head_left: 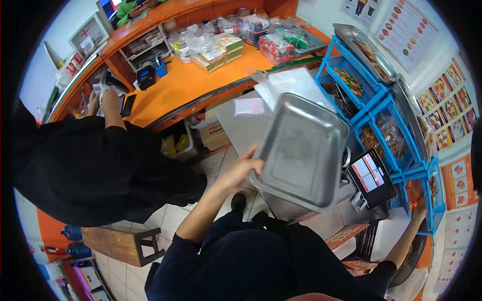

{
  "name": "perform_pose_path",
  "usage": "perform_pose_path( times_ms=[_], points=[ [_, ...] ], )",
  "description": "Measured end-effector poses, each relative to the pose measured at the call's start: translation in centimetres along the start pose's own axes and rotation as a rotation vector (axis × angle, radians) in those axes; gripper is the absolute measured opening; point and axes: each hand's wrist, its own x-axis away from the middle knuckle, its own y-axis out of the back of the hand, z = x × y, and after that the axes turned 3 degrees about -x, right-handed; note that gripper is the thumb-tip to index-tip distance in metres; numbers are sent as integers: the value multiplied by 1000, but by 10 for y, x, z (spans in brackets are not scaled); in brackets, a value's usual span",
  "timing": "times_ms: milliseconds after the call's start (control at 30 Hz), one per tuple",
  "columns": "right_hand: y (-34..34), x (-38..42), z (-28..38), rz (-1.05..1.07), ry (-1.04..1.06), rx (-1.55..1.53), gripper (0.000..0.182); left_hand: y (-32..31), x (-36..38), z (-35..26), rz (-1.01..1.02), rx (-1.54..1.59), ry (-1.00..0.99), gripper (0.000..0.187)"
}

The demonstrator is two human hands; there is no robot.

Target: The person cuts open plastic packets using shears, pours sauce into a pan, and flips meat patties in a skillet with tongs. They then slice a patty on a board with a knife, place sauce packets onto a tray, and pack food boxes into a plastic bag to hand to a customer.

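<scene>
My left hand (pixel 246 168) grips the left rim of a shallow rectangular steel tray (pixel 301 150), fingers hidden beneath it. The tray is tilted, and nothing lies in it. Far to the right, my right hand (pixel 418 207) reaches into the lowest blue plastic basket (pixel 427 228), beside orange-coloured packets (pixel 412 189). The fingers of this hand are too small and partly hidden to make out. Left of that basket stands a tablet screen (pixel 370 173) with a lit display.
More stacked blue baskets (pixel 361 100) hold packets, with another steel tray (pixel 364 50) on top. Plastic sheets (pixel 296 85) lie on the grey table (pixel 233 125). A co-worker in black (pixel 100 170) stands left at the orange counter (pixel 186 85). A wooden bench (pixel 113 243) is behind.
</scene>
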Motion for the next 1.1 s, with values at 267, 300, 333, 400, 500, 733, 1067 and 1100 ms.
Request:
perform_pose_path(
  times_ms=[267, 300, 333, 400, 500, 733, 1067, 1100],
  points=[
    [-29, 83, 102, -26, 405, 765, 37, 112, -8, -6, -307, 206, -151, 85],
    [-45, 105, 136, 45, 246, 753, 37, 128, -22, -6, -347, 183, -158, 85],
    [-54, 113, 155, 53, 240, 764, 37, 147, -36, -9, -383, 157, -131, 84],
    [-78, 126, 191, 267, 119, 763, 33, 192, -63, -19, -361, 92, -79, 82],
    [-173, 195, 320, 307, 379, 523, 24, 268, -108, -23, -290, 49, -107, 79],
    [-451, 221, 541, 759, 891, 342, 34, 426, -178, 1, -327, 119, 78, 66],
    [-909, 184, 638, 203, 1445, 247, 81, 494, -175, 0, -383, 211, 86, 64],
    [-925, 170, 643, 218, 1454, 250, 81, 494, -172, 0, -412, 215, 152, 66]
  ],
)
